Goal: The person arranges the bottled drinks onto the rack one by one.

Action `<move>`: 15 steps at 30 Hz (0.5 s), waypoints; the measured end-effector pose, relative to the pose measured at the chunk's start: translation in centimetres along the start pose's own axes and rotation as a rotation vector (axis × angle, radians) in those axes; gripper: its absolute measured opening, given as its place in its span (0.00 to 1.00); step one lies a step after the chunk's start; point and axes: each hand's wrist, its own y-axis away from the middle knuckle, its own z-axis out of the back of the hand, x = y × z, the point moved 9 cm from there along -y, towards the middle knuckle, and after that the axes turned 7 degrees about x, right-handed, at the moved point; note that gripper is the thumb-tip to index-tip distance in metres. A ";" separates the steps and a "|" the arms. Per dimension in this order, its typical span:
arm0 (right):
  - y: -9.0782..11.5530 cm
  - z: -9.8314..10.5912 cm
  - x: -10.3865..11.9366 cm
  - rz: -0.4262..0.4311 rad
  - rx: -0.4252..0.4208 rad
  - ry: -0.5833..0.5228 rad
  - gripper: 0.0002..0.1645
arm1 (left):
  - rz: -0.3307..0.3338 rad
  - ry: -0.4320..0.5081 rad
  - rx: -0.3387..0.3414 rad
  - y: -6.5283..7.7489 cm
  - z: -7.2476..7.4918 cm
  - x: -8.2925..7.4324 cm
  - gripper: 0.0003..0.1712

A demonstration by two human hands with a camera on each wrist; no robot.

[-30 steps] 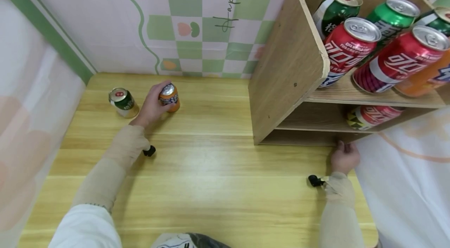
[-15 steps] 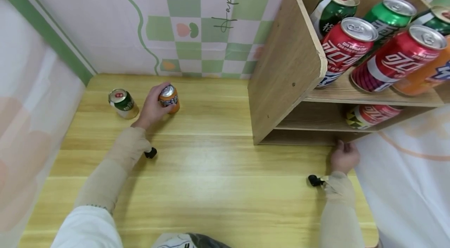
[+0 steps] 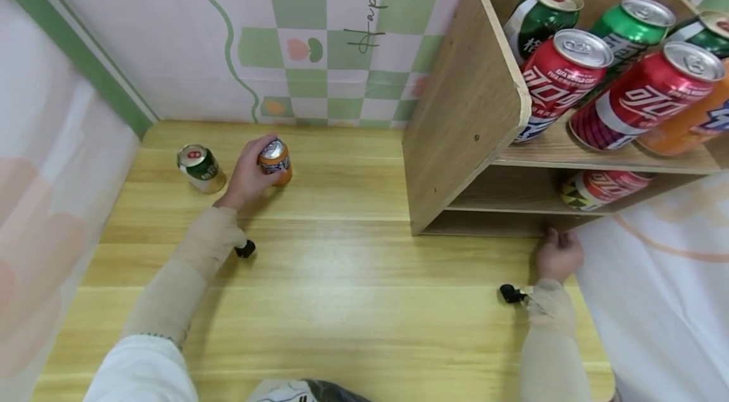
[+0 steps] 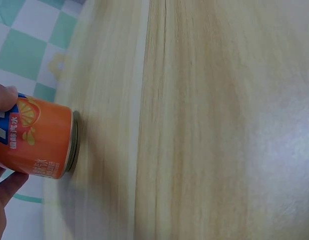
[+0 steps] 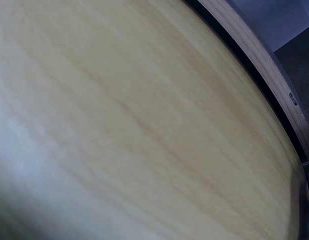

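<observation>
My left hand (image 3: 250, 174) grips an orange soda can (image 3: 281, 175) from its left side, thumb in front. The can is upright at the back of the wooden table; in the left wrist view its orange-slice label (image 4: 39, 130) faces the camera, base at the tabletop. A green and gold can (image 3: 202, 171) stands just left of that hand. My right hand (image 3: 560, 256) pinches the lower front corner of a wooden shelf (image 3: 461, 117) at the right; its fingertips are partly hidden there. Only a sliver of this hand enters the right wrist view.
Several cans fill the shelf's upper level, including a red cola can (image 3: 566, 76), a tilted red can (image 3: 643, 98) and a bright green can (image 3: 635, 25). Another red can (image 3: 606, 187) lies in the level below. A checkered cloth (image 3: 302, 3) hangs behind the table (image 3: 342, 313).
Both hands keep their places, the left on the orange can and the right at the shelf corner. Only slight shifts of the view show.
</observation>
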 end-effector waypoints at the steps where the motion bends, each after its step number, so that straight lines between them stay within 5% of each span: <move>1: 0.0 0.0 0.0 0.005 -0.005 0.000 0.23 | -0.003 0.000 0.000 0.0 0.0 -0.1 0.45; 15: -0.2 -0.1 -0.3 0.010 0.002 -0.024 0.23 | 0.000 -0.006 -0.026 0.6 0.7 -1.7 0.44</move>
